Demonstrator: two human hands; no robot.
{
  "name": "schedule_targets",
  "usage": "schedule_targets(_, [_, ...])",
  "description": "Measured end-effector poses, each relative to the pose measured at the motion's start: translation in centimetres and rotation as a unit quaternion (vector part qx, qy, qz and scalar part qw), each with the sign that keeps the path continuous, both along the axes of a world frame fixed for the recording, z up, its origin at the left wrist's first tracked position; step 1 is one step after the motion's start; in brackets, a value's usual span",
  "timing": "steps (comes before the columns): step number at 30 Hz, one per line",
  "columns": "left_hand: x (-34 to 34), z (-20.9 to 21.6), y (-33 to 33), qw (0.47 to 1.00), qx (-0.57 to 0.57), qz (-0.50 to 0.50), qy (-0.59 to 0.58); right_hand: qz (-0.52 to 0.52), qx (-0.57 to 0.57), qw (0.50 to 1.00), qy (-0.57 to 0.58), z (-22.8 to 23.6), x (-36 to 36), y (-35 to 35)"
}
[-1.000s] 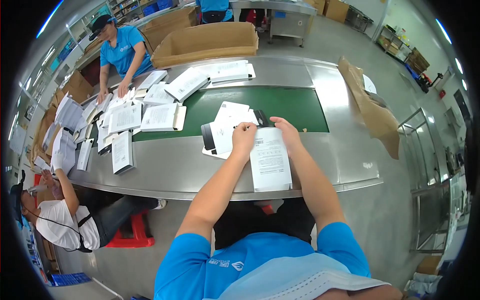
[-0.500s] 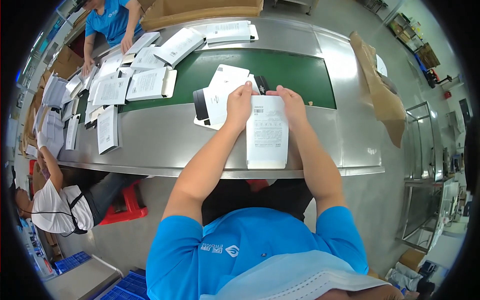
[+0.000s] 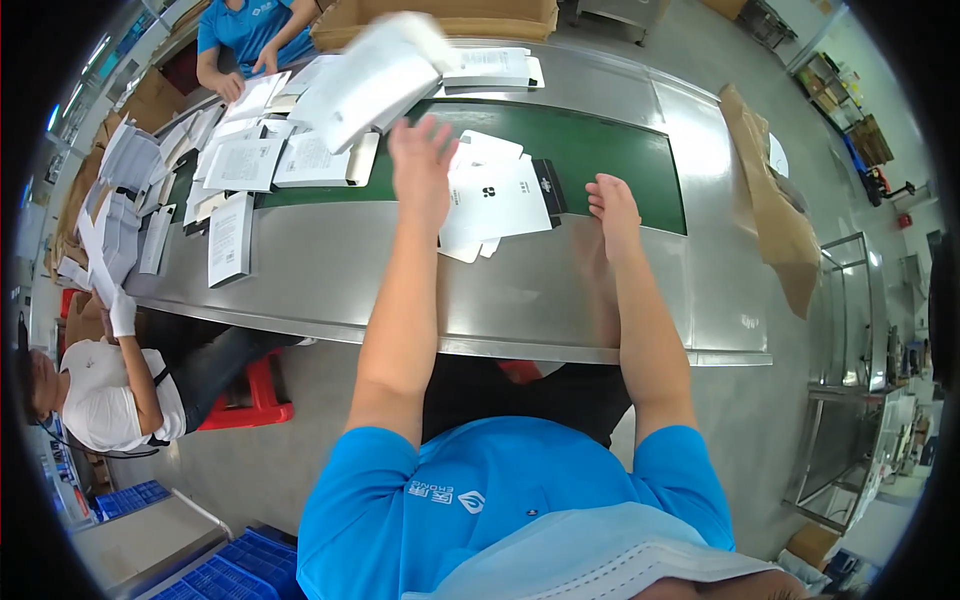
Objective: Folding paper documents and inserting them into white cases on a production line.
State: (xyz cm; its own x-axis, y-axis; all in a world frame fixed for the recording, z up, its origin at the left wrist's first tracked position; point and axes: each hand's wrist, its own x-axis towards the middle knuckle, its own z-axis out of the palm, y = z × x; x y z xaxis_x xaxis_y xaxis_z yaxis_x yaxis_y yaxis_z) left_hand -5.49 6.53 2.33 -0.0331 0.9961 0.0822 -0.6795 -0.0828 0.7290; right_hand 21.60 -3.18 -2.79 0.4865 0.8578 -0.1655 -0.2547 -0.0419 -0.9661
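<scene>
1. the left hand (image 3: 420,175) is raised over the far side of the table (image 3: 530,305), its fingers spread wide with nothing closed between them.
2. just beyond those fingertips is a blurred white box (image 3: 365,90), tilted above the heap of boxes (image 3: 240,165); the blur suggests fast motion, so the spread fingers probably leave it free, though i cannot tell whether any contact remains.
3. the right hand (image 3: 615,210) hangs near the edge of the green strip (image 3: 570,130), fingers slightly bent, fairly close together and holding nothing.
4. the flat cartons (image 3: 490,200) lie between the hands, partly on the green strip and partly on the bare metal, likely because either hand reaches them easily there.
5. the heap sits to the left, by a co-worker in blue (image 3: 250,35), presumably to suit that person's reach.
6. the airborne box looks filled out and pale, its print smeared past reading.
7. the cartons are white, thin and stacked askew; the top one has a small dark emblem and a black end flap (image 3: 547,188).
</scene>
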Motion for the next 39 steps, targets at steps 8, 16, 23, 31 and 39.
schedule_targets(8, [3.0,-4.0,-2.5,0.527,0.209,-0.175,0.805,0.117,-0.014,0.806,-0.580,-1.5,-3.5,-0.2])
schedule_targets(16, [3.9,-3.3,-4.6,0.624,0.337,-0.143,0.690,0.071,0.071,0.995,-0.027,0.3,-3.6,-0.2])
schedule_targets(23, [0.9,2.6,-5.1,0.798,0.313,0.338,0.388,0.071,0.081,0.994,0.013,1.2,-2.6,-0.6])
schedule_targets(31, [4.0,-2.0,-2.3,0.938,-0.003,0.103,0.330,0.126,0.082,0.984,-0.099,1.4,-4.7,-1.5])
schedule_targets(39, [4.7,-3.5,-2.1,0.978,-0.043,-0.057,0.195,0.085,0.078,0.992,0.047,0.3,-4.9,-0.5])
